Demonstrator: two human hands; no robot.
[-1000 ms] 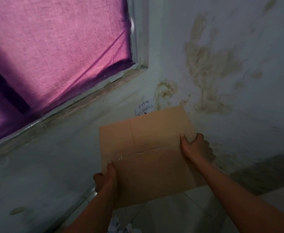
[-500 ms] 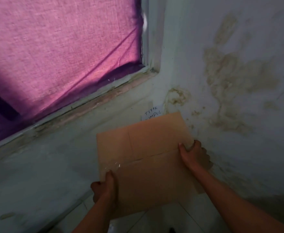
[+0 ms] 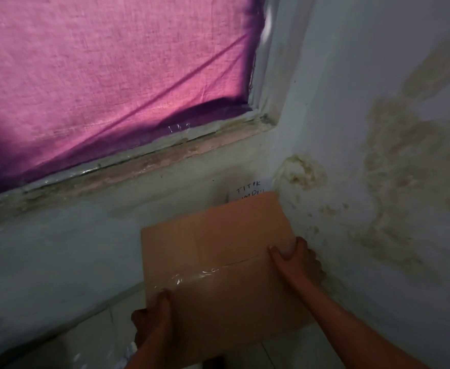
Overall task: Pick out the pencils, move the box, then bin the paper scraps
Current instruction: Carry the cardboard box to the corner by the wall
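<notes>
Cardboard box (image 3: 218, 262), top seam taped, is in the room's corner under the window (image 3: 261, 75); its far edge hides part of a handwritten paper note (image 3: 247, 191) on the wall. My left hand (image 3: 152, 312) grips the near left corner and my right hand (image 3: 295, 259) grips the right edge, thumbs on top. Pink curtain (image 3: 98, 75) covers the window; the right wall (image 3: 391, 155) is stained.

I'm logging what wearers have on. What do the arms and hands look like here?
Left hand and right hand wear no gloves, watch or bracelet; left forearm and right forearm are bare to the frame edge, no sleeves. Rings, if any, are too dim to tell.
</notes>
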